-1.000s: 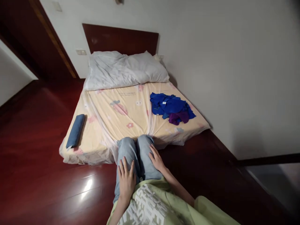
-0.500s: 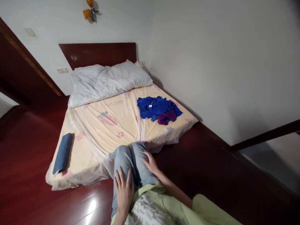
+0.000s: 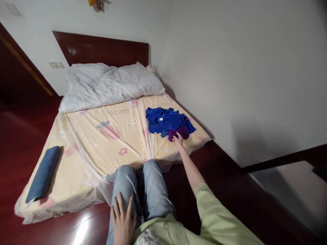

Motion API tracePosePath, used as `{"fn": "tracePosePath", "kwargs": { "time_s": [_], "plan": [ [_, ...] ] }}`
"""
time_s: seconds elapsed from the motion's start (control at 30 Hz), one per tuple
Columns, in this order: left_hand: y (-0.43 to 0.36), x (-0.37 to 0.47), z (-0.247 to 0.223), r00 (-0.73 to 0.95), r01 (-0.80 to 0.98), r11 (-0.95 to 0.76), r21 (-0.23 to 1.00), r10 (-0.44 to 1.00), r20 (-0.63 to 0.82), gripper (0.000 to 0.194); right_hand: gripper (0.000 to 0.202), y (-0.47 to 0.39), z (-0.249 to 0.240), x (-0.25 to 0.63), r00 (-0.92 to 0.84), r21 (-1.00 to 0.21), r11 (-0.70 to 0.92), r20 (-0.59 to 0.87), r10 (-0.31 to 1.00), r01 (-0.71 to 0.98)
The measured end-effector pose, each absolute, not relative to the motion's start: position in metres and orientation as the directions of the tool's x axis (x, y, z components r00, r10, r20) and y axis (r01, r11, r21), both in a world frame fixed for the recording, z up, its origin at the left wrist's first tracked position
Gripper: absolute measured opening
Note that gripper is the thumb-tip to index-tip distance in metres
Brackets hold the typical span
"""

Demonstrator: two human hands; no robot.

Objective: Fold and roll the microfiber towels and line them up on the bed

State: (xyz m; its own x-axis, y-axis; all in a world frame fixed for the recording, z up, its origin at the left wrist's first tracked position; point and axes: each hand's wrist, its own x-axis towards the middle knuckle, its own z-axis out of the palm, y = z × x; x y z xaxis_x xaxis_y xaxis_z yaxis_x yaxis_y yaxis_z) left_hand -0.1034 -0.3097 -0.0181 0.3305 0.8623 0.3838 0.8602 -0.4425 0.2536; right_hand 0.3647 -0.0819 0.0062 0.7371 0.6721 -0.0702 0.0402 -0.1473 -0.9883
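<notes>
A: What's the room like?

B: A low mattress [image 3: 84,160] lies on a dark red wood floor [image 3: 230,183], pushed into the corner against a white wall [image 3: 242,68]. The sheet is pale yellow with small flower and animal prints. A dark wood headboard [image 3: 102,49] stands behind a white pillow [image 3: 109,83], and a folded grey-blue cloth [image 3: 42,173] lies along the near left edge.

A: And the person?

B: Kneeling at the foot of the mattress in light jeans and a pale green shirt. The left hand [image 3: 123,221] rests flat on the left thigh, fingers spread, holding nothing.

A: What has changed from half a second ago?

B: The right hand [image 3: 178,140] was on the right knee then. Now the arm is stretched out over the corner of the mattress, and the fingertips touch the near edge of the clothes [image 3: 169,121]. The camera has also shifted a little to the right.

A: Has it gripped anything?

B: I cannot tell; the fingers reach the purple piece, but whether they are closed on it is too small to see.

A: How does the pile lie?

B: Crumpled on the right side of the mattress, near the wall. Blue cloth on top, purple at the near edge. Its long axis runs roughly left to right across the bed; it has no clear pointing end.
</notes>
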Motion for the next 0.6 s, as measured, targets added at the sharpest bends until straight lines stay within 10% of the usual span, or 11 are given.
{"fn": "tracePosePath", "kwargs": {
  "time_s": [0.6],
  "plan": [
    [-0.326, -0.112, -0.043, 0.245, 0.938, -0.311, 0.153, 0.907, 0.341, 0.068, 0.068, -0.028, 0.042, 0.394, 0.726, -0.916, -0.396, -0.235, 0.647, 0.056]
  ]
}}
